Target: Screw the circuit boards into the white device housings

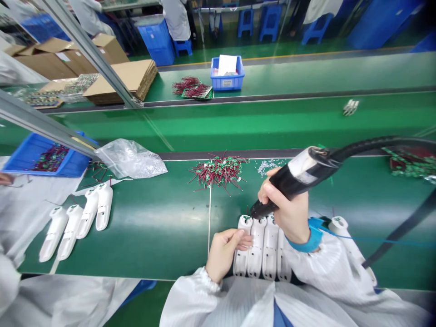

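Right grip (288,206) clamped on black tool (285,184), white label (301,165) unreadable; left grip (225,250) touching white housing (241,261), cannot tell whether clamped.

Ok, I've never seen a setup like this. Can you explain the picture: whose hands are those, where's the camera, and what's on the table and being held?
There's one picture, from a camera worn on a person's head, looking forward and down. The two bare hands are that person's own. The right hand grips a black corded tool, its tip close to the upper ends of a row of white shells. The left hand is at the row's leftmost shell; how firmly it holds, I can't tell. Farther back on the green table lie a pile of red wires with green parts and some tiny pale bits. To the left are a clear bag and four more shells.
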The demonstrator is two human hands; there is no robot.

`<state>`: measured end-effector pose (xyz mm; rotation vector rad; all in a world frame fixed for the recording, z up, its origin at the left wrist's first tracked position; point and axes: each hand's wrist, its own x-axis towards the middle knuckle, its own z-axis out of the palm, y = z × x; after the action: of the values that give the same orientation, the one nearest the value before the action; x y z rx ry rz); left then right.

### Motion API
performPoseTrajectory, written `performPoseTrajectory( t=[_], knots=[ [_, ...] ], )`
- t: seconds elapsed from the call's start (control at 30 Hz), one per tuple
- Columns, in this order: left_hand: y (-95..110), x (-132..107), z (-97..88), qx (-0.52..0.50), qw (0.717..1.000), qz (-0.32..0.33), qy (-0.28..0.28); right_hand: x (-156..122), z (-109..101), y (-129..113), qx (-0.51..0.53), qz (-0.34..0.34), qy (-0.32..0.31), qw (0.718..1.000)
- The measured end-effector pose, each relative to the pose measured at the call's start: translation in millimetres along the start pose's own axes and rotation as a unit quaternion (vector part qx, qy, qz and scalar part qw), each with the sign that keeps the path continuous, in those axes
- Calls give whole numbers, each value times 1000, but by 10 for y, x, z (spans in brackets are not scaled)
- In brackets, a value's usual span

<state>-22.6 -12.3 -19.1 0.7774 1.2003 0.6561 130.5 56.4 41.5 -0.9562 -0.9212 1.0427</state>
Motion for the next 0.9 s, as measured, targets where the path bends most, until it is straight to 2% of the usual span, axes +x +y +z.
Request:
performPoseTrajectory(
  t=[0.63,0.9],
  knots=[
    [-12,6,8,-69,997,-21,12,43,35,16,-37,17,-10,999],
    [-2,11,-7,-73,997,-22,1,69,32,20,-17,19,-16,1000]
  ],
)
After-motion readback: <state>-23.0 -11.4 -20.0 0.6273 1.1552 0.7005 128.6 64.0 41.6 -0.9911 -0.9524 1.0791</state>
